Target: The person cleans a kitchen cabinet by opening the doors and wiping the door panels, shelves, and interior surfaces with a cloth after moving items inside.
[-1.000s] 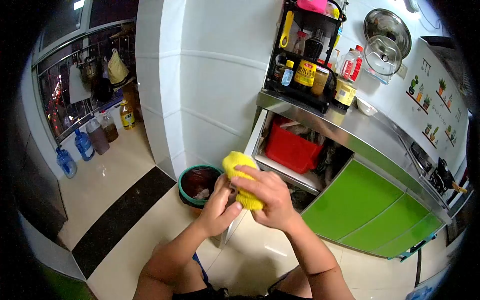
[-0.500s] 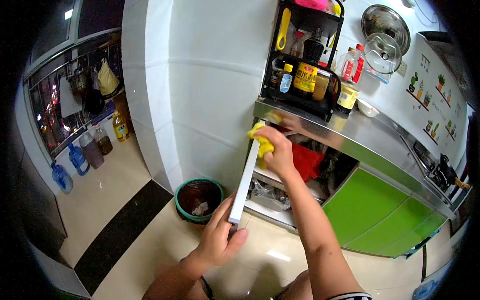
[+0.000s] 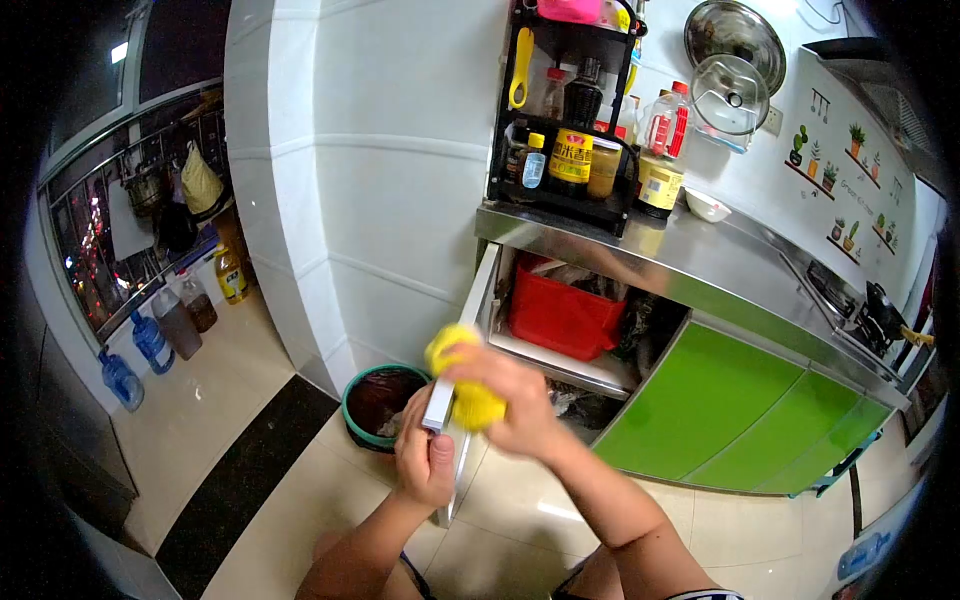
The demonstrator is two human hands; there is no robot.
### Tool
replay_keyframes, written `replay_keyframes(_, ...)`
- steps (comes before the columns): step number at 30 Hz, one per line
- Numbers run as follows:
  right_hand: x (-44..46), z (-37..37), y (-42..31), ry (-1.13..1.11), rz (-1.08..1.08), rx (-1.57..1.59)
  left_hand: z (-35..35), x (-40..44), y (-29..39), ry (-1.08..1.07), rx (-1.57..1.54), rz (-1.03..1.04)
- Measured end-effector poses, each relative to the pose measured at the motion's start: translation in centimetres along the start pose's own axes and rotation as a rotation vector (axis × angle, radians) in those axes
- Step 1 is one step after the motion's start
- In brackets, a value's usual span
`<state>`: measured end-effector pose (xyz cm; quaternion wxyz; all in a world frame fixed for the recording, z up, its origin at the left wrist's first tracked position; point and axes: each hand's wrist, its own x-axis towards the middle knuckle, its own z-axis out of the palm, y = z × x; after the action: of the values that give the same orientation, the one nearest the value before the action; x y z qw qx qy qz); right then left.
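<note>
Right hand (image 3: 512,392): fingers bent over, partly closed, has hold of the yellow cloth (image 3: 480,406). Hand is a bit blurred, exact finger spread hard to read. Cloth sits on the near part of the cabinet door (image 3: 477,290), lapping over its white edge, with yellow showing on both sides of that edge.

Left hand (image 3: 426,466): curled round the near end of the same door, thumb on the right side, fingers mostly hidden on the left. Door stands swung out, seen nearly edge-on, running from under the counter toward the person.

Just left of the left hand, on the floor: waste bin (image 3: 347,410), teal rim, dark liner, some pale scrap inside.

Right of the door: cupboard interior exposed, red tub (image 3: 566,310) on the upper shelf, bags in and beside it. Lower level holds plastic-wrapped stuff, can't make out what. Green cabinet fronts (image 3: 722,410) farther right.

Above: steel countertop (image 3: 690,262) with black rack (image 3: 562,212) of bottles and jars at its left end, red-capped jug (image 3: 668,128) and white bowl (image 3: 707,207) right of it. Dark pan (image 3: 884,312) at the far right end. Two lids on the wall.

Far left: blue bottles (image 3: 152,343) and oil bottle (image 3: 231,277) along the window side.
</note>
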<state>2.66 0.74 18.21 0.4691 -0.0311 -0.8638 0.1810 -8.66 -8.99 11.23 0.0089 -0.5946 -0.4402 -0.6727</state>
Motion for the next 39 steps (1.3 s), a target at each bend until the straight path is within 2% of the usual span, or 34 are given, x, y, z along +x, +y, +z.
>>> replay_keyframes(2,-0.8,0.0,-2.5,-0.017,0.016,0.054,0.2,-0.5,-0.4,0.028,0.02,0.003)
replay_keyframes(6,-0.2,0.5,1.3,0.004,-0.067,0.082,0.1,-0.4,-0.2,0.002,0.03,-0.031)
replay_keyframes(12,4.4,0.9,11.3,0.221,0.081,-0.279,-1.2,-0.8,-2.2,0.077,-0.022,-0.051)
replay_keyframes(14,5.6,0.5,13.3,0.235,0.16,-0.405,-1.6,-0.5,-2.3,0.079,-0.03,-0.043)
replay_keyframes(18,6.7,0.6,14.5,0.258,0.168,-0.547,-2.4,-0.3,-2.7,0.074,-0.093,-0.053)
replay_keyframes(23,6.2,-0.3,11.7,0.127,0.221,-0.318,-2.0,-0.2,-1.8,0.037,-0.051,-0.022)
replay_keyframes(26,4.6,-0.9,8.1,0.073,0.12,-0.155,-1.5,0.5,-0.5,-0.001,-0.038,-0.005)
replay_keyframes(28,3.2,-0.8,7.0,0.066,0.07,-0.062,-1.2,1.1,-1.0,-0.006,-0.072,0.104)
replay_keyframes(31,3.1,-0.8,6.4,0.03,0.054,-0.014,-0.6,1.4,-1.3,0.066,-0.101,0.099)
replay_keyframes(34,4.4,-0.6,10.1,0.089,0.069,-0.169,-0.7,1.6,-1.4,0.104,-0.102,0.094)
replay_keyframes(37,6.1,-0.8,13.6,0.156,0.195,-0.331,-1.4,1.4,-1.9,0.083,-0.136,0.072)
replay_keyframes(39,6.5,-0.6,14.0,0.174,0.214,-0.374,-1.8,1.3,-2.0,0.077,-0.117,0.067)
